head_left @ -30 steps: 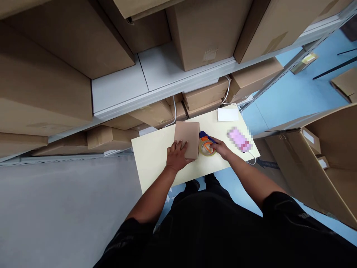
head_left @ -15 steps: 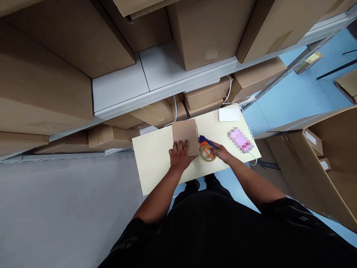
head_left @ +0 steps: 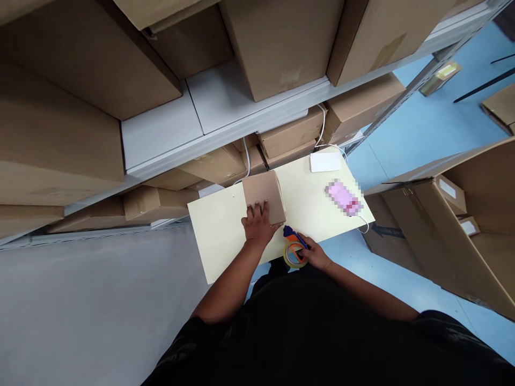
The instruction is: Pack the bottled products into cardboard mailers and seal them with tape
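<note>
while the left hand (head_left: 259, 230) lies on top of a small brown box (head_left: 263, 187) with its fingers slightly spread and its thumb by the near edge, the right hand (head_left: 317, 256) is closed around the handle of a blue and orange tape dispenser (head_left: 292, 238); its fingertips are partly hidden. the dispenser is at the table's (head_left: 219, 238) near edge, its blue end pointing away from the person, toward the box's near right corner but apart from it. its long axis runs from that end back toward the person's body, with the tape roll (head_left: 286, 255) at the near end. the box sits on the table, its longer side running away from the person toward the shelf (head_left: 164, 136), the far end leaning left. a blurred pink object (head_left: 343, 197) lies farther right.
</note>
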Tool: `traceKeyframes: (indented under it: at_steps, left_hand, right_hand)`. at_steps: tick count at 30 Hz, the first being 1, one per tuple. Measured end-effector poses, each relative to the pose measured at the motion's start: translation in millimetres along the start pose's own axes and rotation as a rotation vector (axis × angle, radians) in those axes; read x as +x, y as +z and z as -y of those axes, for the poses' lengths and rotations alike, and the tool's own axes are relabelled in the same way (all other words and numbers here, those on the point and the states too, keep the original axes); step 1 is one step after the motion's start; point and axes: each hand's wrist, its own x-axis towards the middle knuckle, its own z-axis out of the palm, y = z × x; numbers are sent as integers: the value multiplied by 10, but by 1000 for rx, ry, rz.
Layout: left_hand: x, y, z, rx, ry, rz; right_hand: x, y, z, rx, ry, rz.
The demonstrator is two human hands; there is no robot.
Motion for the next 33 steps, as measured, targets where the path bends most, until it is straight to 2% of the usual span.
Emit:
traceKeyframes:
  at_steps: [4, 6, 9, 12, 14, 17, 21, 24, 27, 30, 33]
  left_hand:
    - [-22, -80, -136, -48, -63, 11]
    - [-93, -136, -131, -69, -35, 51]
    - [-245, -192, -4, -40, 98, 129]
    - [-299, -218, 218, 36, 299, 180]
    - [-214, -237, 394, 61, 466, 191]
    - [50, -271, 663, 56, 680, 176]
    - [366, -280, 920, 43, 802, 182]
    - [437, -234, 972, 34, 821, 199]
    - [403, -151, 924, 16, 751, 131]
    - [345, -78, 849, 7, 646, 53]
    - [310, -55, 805, 5, 607, 43]
  right_hand:
    - [205, -20, 104, -55, -28, -57]
    - [272, -104, 168, -63, -42, -71]
    - [350, -268, 290, -43, -28, -96]
    - [475, -409, 479, -13, -3, -85]
    - [597, -475, 639, -15, 5, -50]
    - [814, -532, 893, -31, 32, 9]
    - [1105, -564, 1175, -41, 92, 46]
    - [1269, -573, 1313, -31, 111, 85]
    - [1340, -551, 1384, -24, 108, 113]
    - [1318, -507, 1394, -2, 100, 105]
    - [1239, -486, 1355, 15, 71, 83]
